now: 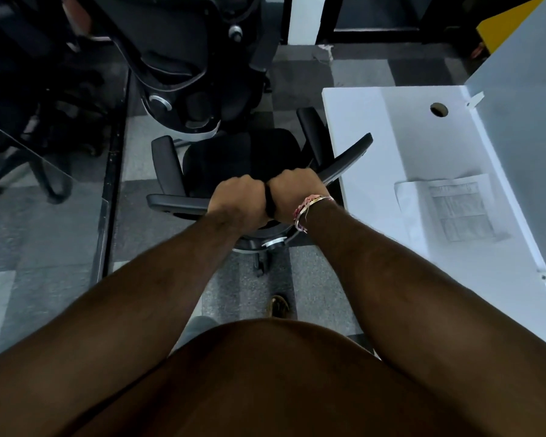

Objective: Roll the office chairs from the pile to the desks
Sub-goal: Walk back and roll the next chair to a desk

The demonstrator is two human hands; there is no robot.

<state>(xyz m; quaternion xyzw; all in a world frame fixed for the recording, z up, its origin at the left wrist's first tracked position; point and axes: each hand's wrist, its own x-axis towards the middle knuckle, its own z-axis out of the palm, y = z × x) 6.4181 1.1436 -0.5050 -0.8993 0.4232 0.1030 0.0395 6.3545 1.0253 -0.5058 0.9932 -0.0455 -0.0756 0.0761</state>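
Both hands, left hand (238,200) and right hand (292,193), grip tight on the office chair (234,162) backrest top; heavy but free-rolling, counter (375,146) at two o'clock.

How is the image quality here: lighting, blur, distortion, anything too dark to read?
Head view: dim, bluish light; the white desk is brightest; the piled chairs top left sink into near-black. Wide-angle lens bends the desk edge and swells the forearms. Slight softness throughout; both hands, left hand and right hand, gripping the chair back, stay readable.
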